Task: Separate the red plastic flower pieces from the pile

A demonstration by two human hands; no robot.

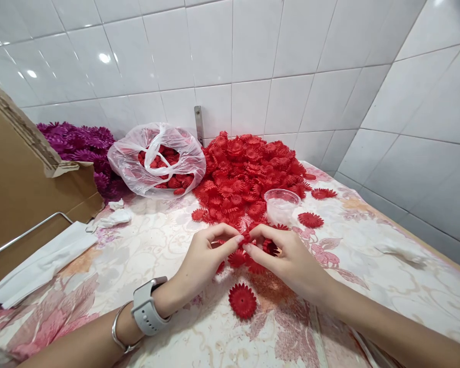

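Note:
My left hand [210, 253] and my right hand [287, 258] meet at the middle of the table, thumbs and fingers pinched together. Between their fingertips is a small red artificial flower piece [246, 237], mostly covered by the fingers. Several more red flower pieces lie under and around the hands, partly hidden. One round red flower piece [243, 301] lies flat on the cloth in front of them. Just beyond my right hand stands a clear plastic cup [282, 205] with whitish contents I cannot make out.
A big heap of red flowers [249, 168] rests against the tiled wall. Left of it sit a tied plastic bag [118, 158] of red pieces and a purple flower pile [76, 140]. A cardboard box [26, 189] occupies the left edge. Crumpled white tissue [113, 219] lies on the floral tablecloth [145, 266].

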